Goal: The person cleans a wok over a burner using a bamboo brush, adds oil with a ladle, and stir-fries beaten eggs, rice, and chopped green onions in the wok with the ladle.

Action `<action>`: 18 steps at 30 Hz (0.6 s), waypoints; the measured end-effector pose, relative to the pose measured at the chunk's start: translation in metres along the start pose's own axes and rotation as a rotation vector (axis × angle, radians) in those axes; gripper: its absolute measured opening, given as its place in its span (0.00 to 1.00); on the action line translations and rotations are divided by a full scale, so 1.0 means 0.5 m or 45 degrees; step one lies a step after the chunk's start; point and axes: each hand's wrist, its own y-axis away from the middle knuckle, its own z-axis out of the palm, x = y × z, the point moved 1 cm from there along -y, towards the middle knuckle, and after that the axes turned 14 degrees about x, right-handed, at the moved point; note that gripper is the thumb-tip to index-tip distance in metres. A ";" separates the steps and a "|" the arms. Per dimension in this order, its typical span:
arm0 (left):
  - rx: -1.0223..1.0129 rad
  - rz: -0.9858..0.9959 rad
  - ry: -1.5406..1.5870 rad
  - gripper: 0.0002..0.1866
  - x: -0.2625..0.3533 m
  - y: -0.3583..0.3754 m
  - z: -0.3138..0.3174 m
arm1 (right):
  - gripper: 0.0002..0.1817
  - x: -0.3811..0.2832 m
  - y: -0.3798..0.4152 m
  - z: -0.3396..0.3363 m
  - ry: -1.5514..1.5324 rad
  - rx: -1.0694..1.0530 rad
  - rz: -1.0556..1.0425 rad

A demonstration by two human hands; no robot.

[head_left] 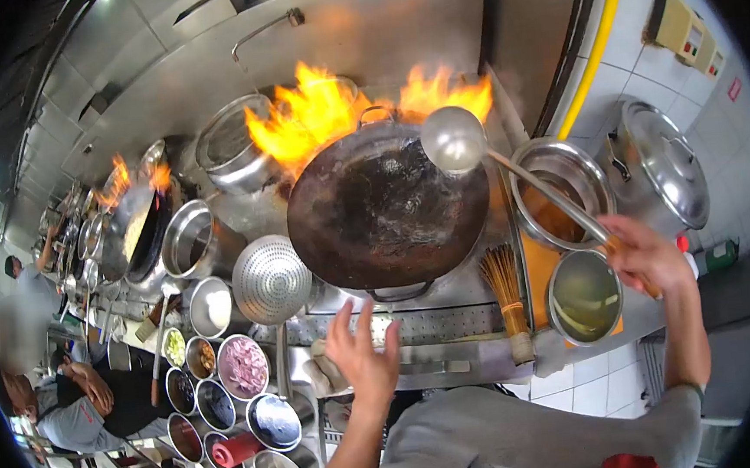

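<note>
My right hand (646,254) is closed around the wooden end of a long ladle (454,139), whose round metal bowl is above the right rim of the wok. The dark wok (387,216) sits tilted on the burner, its inside glossy, with tall flames (323,111) behind it. My left hand (364,356) is raised in front of the wok with fingers spread, holding nothing. A folded cloth (325,372) lies beside that hand. Left of the wok rests a perforated skimmer (271,279), its handle pointing toward me.
A bamboo brush (508,299), a steel pot of brown liquid (559,191) and a bowl of greenish liquid (585,299) stand at right. Ingredient bowls, one with pink slices (243,367), cluster at left. A second flaming wok (145,237) and other people are farther left.
</note>
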 end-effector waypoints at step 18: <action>-0.306 0.180 0.204 0.12 0.021 -0.065 0.084 | 0.34 -0.019 -0.084 0.390 0.222 -0.336 -0.355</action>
